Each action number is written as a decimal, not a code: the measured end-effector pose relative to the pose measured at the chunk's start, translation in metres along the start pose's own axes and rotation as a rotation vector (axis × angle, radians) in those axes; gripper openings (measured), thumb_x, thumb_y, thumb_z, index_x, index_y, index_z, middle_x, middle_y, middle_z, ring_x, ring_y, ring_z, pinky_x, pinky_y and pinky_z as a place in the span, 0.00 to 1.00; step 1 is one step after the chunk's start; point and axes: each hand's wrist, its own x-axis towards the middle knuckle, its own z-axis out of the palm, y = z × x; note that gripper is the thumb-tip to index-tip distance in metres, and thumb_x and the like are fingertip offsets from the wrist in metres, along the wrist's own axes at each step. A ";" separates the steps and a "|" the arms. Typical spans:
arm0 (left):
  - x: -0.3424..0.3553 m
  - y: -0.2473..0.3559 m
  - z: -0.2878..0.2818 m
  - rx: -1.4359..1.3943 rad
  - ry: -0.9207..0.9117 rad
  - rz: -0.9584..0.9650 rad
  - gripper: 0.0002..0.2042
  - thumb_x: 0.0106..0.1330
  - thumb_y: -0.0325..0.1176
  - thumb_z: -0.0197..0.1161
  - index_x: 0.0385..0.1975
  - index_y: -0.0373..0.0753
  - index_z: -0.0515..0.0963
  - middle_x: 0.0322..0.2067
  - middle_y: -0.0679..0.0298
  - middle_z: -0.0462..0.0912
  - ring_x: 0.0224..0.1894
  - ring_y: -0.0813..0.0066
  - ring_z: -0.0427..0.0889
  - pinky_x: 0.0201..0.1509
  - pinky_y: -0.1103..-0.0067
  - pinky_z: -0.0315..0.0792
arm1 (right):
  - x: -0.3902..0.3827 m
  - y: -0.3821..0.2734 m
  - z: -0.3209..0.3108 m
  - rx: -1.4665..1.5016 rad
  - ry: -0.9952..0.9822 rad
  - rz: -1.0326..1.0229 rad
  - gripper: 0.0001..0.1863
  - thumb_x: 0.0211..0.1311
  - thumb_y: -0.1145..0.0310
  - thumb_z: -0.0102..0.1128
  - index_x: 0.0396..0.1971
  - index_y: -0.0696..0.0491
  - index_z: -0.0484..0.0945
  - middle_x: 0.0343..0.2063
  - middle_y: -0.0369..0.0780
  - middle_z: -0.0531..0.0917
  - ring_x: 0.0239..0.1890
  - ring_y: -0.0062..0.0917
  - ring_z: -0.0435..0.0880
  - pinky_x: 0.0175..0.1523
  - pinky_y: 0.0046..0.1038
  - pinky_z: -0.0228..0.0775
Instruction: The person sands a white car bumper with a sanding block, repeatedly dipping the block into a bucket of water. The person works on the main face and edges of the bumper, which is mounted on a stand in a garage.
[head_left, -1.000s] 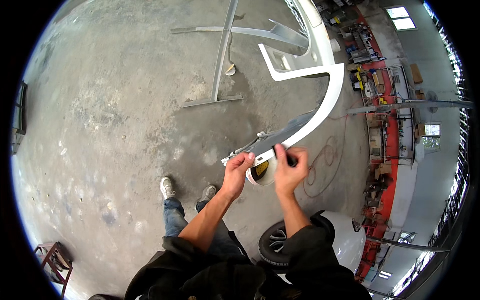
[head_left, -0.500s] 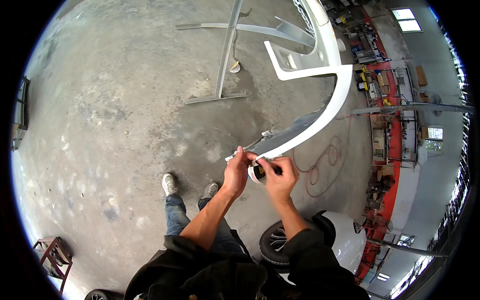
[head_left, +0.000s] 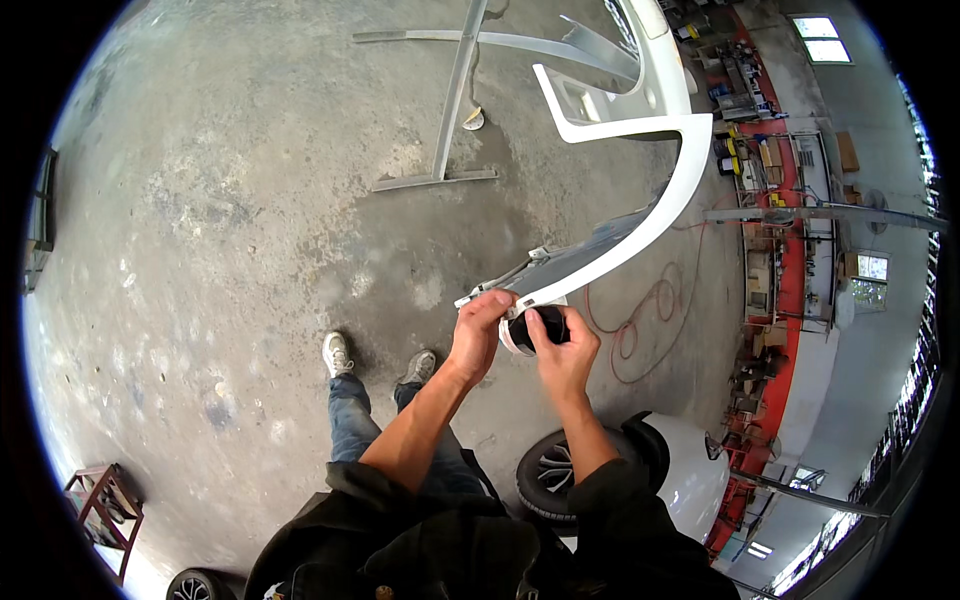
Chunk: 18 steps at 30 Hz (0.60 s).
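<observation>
While the left hand (head_left: 474, 342) clamps its fingers on one white bumper (head_left: 655, 225) — arcing from centre toward 1 o'clock — the right hand's (head_left: 566, 362) fingers grip one black piece (head_left: 553, 318), partly obstructing one bucket (head_left: 509, 340). Wheels (head_left: 546, 478): two, at 5 and 7 o'clock.

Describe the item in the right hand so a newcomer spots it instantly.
Find the long, curved white car bumper and follow it down to its near end. There, the right hand grips a small black pad. Unlike the bumper's grey inner face, the pad is black and hand-held.
</observation>
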 end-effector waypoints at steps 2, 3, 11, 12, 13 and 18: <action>0.002 -0.001 -0.002 -0.015 -0.024 -0.007 0.07 0.71 0.29 0.55 0.34 0.35 0.80 0.35 0.69 0.81 0.42 0.80 0.74 0.51 0.79 0.66 | -0.001 0.006 0.003 -0.021 0.016 -0.030 0.10 0.56 0.68 0.72 0.29 0.59 0.82 0.23 0.40 0.84 0.24 0.25 0.82 0.32 0.28 0.74; 0.003 -0.001 -0.003 -0.011 -0.019 -0.004 0.07 0.71 0.29 0.56 0.34 0.36 0.80 0.35 0.70 0.81 0.42 0.81 0.74 0.51 0.80 0.66 | -0.001 0.008 0.004 -0.032 0.024 -0.045 0.10 0.56 0.68 0.72 0.29 0.59 0.82 0.23 0.40 0.84 0.24 0.24 0.82 0.32 0.28 0.74; 0.000 0.007 0.001 0.082 -0.009 0.046 0.07 0.72 0.31 0.58 0.33 0.38 0.79 0.33 0.74 0.79 0.39 0.84 0.73 0.50 0.81 0.65 | -0.003 0.003 0.011 0.065 0.041 -0.001 0.10 0.57 0.69 0.72 0.31 0.60 0.83 0.24 0.37 0.85 0.27 0.16 0.80 0.34 0.24 0.73; 0.000 0.003 0.001 0.068 -0.003 0.024 0.07 0.72 0.32 0.58 0.33 0.38 0.79 0.33 0.74 0.78 0.39 0.84 0.72 0.48 0.82 0.65 | -0.009 0.011 0.013 0.036 0.039 -0.008 0.09 0.57 0.70 0.72 0.31 0.60 0.83 0.24 0.39 0.86 0.27 0.18 0.82 0.35 0.25 0.74; 0.001 0.003 0.001 0.062 0.009 0.009 0.07 0.72 0.32 0.58 0.33 0.38 0.79 0.33 0.75 0.78 0.38 0.84 0.72 0.48 0.83 0.65 | -0.010 0.012 0.016 0.013 0.037 -0.020 0.09 0.57 0.70 0.73 0.31 0.60 0.84 0.25 0.40 0.86 0.28 0.20 0.83 0.36 0.27 0.75; -0.001 0.006 0.000 0.065 0.003 -0.008 0.07 0.73 0.31 0.56 0.33 0.38 0.79 0.34 0.73 0.79 0.40 0.84 0.72 0.48 0.82 0.65 | -0.008 0.001 0.014 0.011 0.092 0.015 0.10 0.55 0.70 0.73 0.29 0.61 0.82 0.23 0.39 0.85 0.25 0.20 0.79 0.34 0.26 0.73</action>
